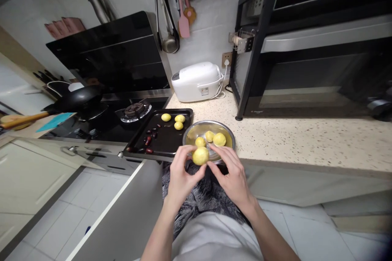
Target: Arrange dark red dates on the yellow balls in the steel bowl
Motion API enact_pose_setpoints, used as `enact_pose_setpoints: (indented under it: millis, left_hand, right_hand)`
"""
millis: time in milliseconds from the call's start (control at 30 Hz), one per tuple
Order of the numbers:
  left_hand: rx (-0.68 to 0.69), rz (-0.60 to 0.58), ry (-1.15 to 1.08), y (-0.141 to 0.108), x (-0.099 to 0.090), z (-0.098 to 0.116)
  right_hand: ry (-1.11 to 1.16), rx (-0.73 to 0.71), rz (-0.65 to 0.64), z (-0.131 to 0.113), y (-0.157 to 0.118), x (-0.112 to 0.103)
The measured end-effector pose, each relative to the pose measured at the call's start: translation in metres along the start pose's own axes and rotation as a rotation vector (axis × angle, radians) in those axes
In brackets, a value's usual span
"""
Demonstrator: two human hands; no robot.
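Note:
A yellow ball [200,156], smooth and roundish, is held up at the near rim of a metal bowl [232,135]; I cannot tell what it is made of. My left hand [182,175] grips it from the left between thumb and fingers. From the right, my right hand [232,175] has its thumb and fingertips at the ball's side. Inside the bowl lie a large yellow ball [219,139] and two smaller ones. Left of the bowl, a black baking tray [167,140] carries three yellow balls [179,118] and several dark red dates [148,140].
A white appliance [199,81] stands against the wall behind the bowl. To the right is a rack with a large oven [306,85]. The gas stove [134,110] with a black wok [79,99] is at the left. Below the tray, a drawer [122,212] juts out.

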State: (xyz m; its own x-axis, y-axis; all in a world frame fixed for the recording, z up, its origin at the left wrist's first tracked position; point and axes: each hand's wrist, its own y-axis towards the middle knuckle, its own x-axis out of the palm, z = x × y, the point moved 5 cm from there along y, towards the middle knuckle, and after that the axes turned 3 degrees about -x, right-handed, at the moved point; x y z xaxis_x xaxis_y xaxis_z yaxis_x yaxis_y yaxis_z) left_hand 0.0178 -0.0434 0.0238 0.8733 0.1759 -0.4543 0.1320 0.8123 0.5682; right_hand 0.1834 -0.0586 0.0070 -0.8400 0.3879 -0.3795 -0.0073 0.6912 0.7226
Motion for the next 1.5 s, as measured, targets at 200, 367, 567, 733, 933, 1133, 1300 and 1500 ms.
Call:
enact_pose_setpoints:
  millis: [200, 367, 567, 733, 933, 1133, 1300, 1500]
  left_hand:
    - [0.09, -0.013, -0.015, -0.01, 0.02, 0.003]
    - [0.101, -0.148, 0.11, -0.013, 0.027, -0.011]
    - [0.192, -0.252, 0.303, -0.014, 0.037, -0.013]
    - [0.216, -0.313, 0.37, -0.014, 0.042, -0.009]
    - [0.209, -0.331, 0.375, -0.014, 0.042, -0.011]
    - [0.202, -0.342, 0.362, -0.014, 0.046, -0.013]
    - [0.188, -0.387, 0.2, -0.012, 0.034, -0.013]
    - [0.083, -0.217, 0.081, 0.03, -0.013, -0.031]
  right_hand:
    - [0.044, 0.098, -0.041, 0.011, 0.005, 0.005]
    - [-0.248, 0.126, -0.057, 0.037, 0.017, 0.0]
    - [-0.387, 0.121, -0.164, 0.043, 0.022, 0.006]
    - [-0.356, 0.12, -0.241, 0.043, 0.025, 0.011]
    - [-0.34, 0.133, -0.253, 0.042, 0.024, 0.01]
    - [-0.311, 0.116, -0.232, 0.039, 0.017, 0.01]
    - [-0.286, 0.07, -0.187, 0.037, 0.012, 0.006]
    - [-0.214, 0.055, -0.167, 0.027, 0.006, 0.003]
